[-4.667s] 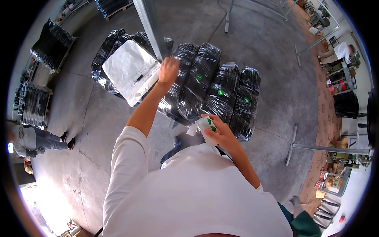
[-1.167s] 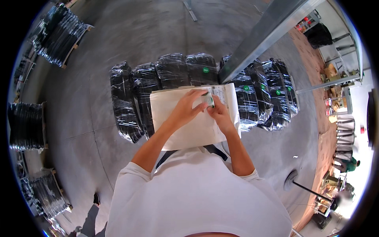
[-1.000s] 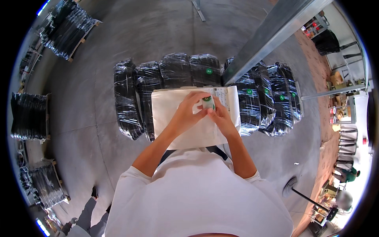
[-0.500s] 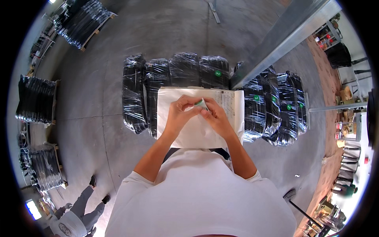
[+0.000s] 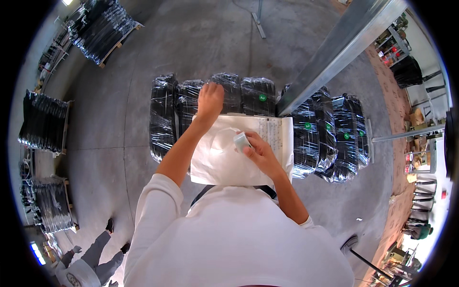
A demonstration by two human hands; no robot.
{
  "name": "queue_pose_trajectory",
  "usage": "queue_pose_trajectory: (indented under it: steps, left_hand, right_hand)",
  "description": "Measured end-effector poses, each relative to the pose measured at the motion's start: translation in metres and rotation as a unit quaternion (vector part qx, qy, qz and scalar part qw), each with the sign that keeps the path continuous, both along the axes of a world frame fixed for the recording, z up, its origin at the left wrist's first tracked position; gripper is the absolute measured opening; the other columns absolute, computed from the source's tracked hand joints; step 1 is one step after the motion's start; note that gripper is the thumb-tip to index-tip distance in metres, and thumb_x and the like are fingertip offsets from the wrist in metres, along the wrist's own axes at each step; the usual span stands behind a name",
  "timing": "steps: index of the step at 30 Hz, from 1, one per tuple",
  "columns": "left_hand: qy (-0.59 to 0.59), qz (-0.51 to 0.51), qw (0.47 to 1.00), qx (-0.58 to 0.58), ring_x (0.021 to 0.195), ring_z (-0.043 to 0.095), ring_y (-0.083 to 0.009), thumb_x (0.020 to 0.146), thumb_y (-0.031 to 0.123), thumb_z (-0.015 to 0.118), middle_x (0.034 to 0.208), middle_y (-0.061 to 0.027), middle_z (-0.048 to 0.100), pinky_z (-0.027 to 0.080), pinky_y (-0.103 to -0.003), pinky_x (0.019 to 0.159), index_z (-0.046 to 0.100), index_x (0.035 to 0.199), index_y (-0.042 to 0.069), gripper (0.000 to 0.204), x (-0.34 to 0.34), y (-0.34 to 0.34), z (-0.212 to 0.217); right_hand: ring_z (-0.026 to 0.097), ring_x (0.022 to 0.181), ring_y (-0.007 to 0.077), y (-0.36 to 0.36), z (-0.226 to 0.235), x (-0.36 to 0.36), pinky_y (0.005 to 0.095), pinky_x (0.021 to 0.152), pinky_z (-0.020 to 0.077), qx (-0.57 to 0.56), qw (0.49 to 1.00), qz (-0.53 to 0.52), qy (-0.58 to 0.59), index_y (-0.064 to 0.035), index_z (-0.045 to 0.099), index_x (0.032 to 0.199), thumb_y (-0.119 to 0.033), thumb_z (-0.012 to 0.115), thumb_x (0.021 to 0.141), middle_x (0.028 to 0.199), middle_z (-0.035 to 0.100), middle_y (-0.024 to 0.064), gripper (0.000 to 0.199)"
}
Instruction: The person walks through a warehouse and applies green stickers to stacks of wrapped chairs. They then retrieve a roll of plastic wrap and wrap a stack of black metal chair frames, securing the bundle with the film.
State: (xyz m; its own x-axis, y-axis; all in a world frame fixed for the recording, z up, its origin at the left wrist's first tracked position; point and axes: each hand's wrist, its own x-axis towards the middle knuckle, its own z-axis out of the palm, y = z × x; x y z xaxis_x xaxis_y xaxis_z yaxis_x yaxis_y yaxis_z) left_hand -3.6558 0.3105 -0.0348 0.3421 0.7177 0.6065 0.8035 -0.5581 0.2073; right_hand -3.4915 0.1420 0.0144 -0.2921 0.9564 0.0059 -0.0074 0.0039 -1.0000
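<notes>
Several black bundles wrapped in clear film stand side by side, and one bundle [image 5: 258,91] carries a round green sticker [image 5: 262,97]. My left hand [image 5: 210,98] is stretched forward at the top of a wrapped bundle [image 5: 190,103] on the left side. Its fingers are curled together and their tips are turned away, so anything pinched there is hidden. My right hand [image 5: 260,150] grips a small roll of stickers [image 5: 242,141] with a white backing strip. Under the roll lies a large sheet of pale paper [image 5: 215,162], with writing along its right side.
A metal post [image 5: 334,62] rises close to the right of the paper. More wrapped bundles [image 5: 306,143] with green stickers stand beyond it. Loaded pallets [image 5: 45,122] line the left. A person [image 5: 91,263] is at the lower left.
My left hand has left the roll and moved forward and left to a bundle. My right hand keeps the roll over the paper, now more exposed to view.
</notes>
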Motion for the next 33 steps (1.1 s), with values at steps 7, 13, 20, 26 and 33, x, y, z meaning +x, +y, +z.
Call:
queue_pose_trajectory:
  steps: [7,13,20,26,33]
  left_hand:
    - [0.076,-0.091,0.958,-0.260,0.080,0.053,-0.0258,0.072,0.016,0.062,0.077,-0.0082,0.058,0.039,-0.037,0.074,0.064,0.077,0.008,0.010,-0.002,-0.028,0.012]
    - [-0.240,-0.226,0.904,-0.273,0.079,0.059,-0.0241,0.080,0.014,0.059,0.092,-0.0116,0.059,0.046,-0.034,0.069,0.061,0.095,0.002,0.020,0.009,-0.095,0.070]
    - [-0.359,-0.177,0.823,-0.403,0.071,0.059,-0.0150,0.075,0.006,0.064,0.104,-0.0103,0.054,0.048,-0.025,0.068,0.054,0.111,0.003,0.037,-0.004,-0.123,0.077]
    - [-0.400,-0.137,0.808,-0.411,0.078,0.059,-0.0147,0.074,0.006,0.064,0.095,-0.0100,0.058,0.045,-0.028,0.081,0.059,0.102,0.000,0.029,-0.022,-0.130,0.077]
    - [-0.401,-0.107,0.837,-0.355,0.068,0.058,-0.0109,0.075,0.007,0.063,0.080,-0.0063,0.061,0.045,-0.024,0.071,0.064,0.088,-0.002,0.015,-0.030,-0.136,0.065]
  right_hand:
    - [0.048,0.105,0.0177,-0.005,0.001,0.008,0.0288,0.089,0.0375,-0.044,0.994,-0.053,0.083,0.0006,0.058,0.102,-0.041,0.052,0.085,0.121,0.043,0.0064,0.045]
    - [0.043,0.106,0.0147,0.004,-0.020,0.000,0.0265,0.088,0.0367,-0.037,0.991,-0.079,0.102,0.0016,0.047,0.116,-0.035,0.051,0.088,0.123,0.038,0.0064,0.046]
    - [0.043,0.103,0.0156,0.012,-0.002,-0.015,0.0275,0.087,0.0367,-0.029,0.994,-0.019,0.108,0.0009,0.044,0.118,-0.032,0.050,0.088,0.121,0.037,0.0068,0.045]
    - [0.045,0.098,0.0136,0.014,0.009,-0.030,0.0256,0.082,0.0395,-0.013,0.997,0.012,0.071,0.0016,0.045,0.117,-0.033,0.049,0.089,0.118,0.038,0.0068,0.045]
    - [0.047,0.095,0.0148,0.013,-0.005,-0.035,0.0260,0.081,0.0395,-0.070,0.994,0.050,0.063,0.0026,0.045,0.115,-0.030,0.048,0.090,0.111,0.044,0.0072,0.042]
